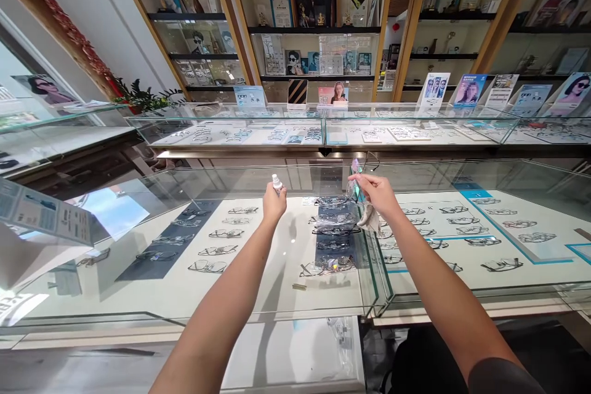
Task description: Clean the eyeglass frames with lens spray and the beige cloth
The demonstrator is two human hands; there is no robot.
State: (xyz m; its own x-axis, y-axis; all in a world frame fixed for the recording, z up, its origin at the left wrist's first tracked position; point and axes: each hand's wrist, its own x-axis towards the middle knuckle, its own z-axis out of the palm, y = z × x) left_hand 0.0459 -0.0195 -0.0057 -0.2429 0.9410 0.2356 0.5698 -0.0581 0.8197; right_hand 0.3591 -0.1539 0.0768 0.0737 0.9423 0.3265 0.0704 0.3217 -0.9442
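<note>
Glass covers everything below me: a long tabletop (138,295) that is the lid of a display case, with rows of spectacle frames laid out under it. At the far left a printed leaflet (44,212) stands tilted at the edge of my view. Past it, inside the case, a column of frames (217,250) lies partly on a dark strip and partly on white.

My left hand (274,202) is stretched out over the glass, its fingers closed around a small white spray bottle (277,182). The bottle stands upright, its nozzle poking out above my fist. Between my two hands, down in the case, more frames (333,221) are stacked on a second dark strip.

My right hand (376,192) is raised to about the same height, well apart from the left. Thumb and fingers pinch a pair of glasses (356,167) held up in the air, their lenses showing a greenish tint and the temple arms sticking out behind. A pale cloth (369,218) hangs from that same hand, drooping under my palm.

Further right, frames (501,265) sit on a white panel marked with blue lines.
</note>
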